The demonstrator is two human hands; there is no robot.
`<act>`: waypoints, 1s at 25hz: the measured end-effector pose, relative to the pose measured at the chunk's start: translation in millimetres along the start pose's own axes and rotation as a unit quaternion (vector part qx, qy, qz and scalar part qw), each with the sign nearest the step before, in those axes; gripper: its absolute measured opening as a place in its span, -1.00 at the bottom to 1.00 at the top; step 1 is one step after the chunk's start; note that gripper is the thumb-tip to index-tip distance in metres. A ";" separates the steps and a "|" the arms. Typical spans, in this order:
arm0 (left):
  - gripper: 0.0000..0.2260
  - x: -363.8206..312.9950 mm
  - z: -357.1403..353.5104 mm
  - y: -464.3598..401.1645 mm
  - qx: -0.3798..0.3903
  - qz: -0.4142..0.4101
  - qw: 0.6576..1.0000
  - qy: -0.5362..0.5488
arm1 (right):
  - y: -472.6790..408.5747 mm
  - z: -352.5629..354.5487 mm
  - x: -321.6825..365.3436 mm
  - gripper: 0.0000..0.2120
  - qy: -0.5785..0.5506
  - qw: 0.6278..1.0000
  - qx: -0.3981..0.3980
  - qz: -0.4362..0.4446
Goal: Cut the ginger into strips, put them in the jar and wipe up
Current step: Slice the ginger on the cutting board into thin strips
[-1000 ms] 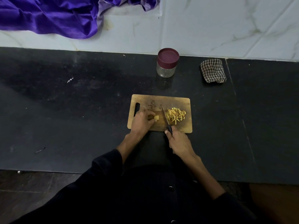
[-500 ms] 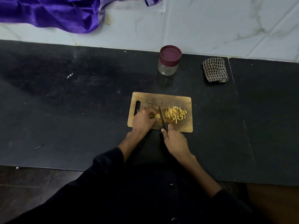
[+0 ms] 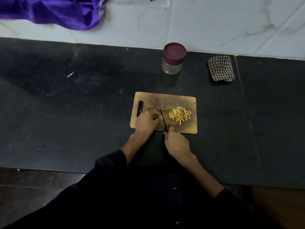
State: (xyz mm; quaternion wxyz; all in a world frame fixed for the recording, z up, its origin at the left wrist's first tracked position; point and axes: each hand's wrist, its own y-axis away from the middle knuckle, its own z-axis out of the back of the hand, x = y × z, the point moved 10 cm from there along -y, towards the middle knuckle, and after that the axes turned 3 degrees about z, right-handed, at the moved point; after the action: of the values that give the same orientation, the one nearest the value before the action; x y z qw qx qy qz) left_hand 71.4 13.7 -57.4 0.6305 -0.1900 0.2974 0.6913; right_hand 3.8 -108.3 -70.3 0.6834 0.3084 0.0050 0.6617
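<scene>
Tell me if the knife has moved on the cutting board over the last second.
Yes. The knife has shifted left, away from the pile of strips and up against the ginger piece on the cutting board.

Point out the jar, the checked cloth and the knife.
jar (image 3: 171, 67), head view, on its clear glass body.
checked cloth (image 3: 220, 68), head view, middle of the fold.
knife (image 3: 163, 116), head view, on the blade.

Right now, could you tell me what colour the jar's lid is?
The lid is maroon, seen in the head view.
</scene>
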 end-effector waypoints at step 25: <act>-0.80 1.0 2.7 4.2 -0.012 0.034 0.999 -0.009 | 6.2 1.1 -4.5 -0.73 -0.015 0.999 0.011 -0.027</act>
State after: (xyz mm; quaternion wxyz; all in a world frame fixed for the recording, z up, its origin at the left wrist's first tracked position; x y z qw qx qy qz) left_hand 67.4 16.1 -55.2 0.6070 -0.1810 0.2901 0.7174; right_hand -1.9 -113.2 -68.6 0.6972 0.3260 0.0104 0.6383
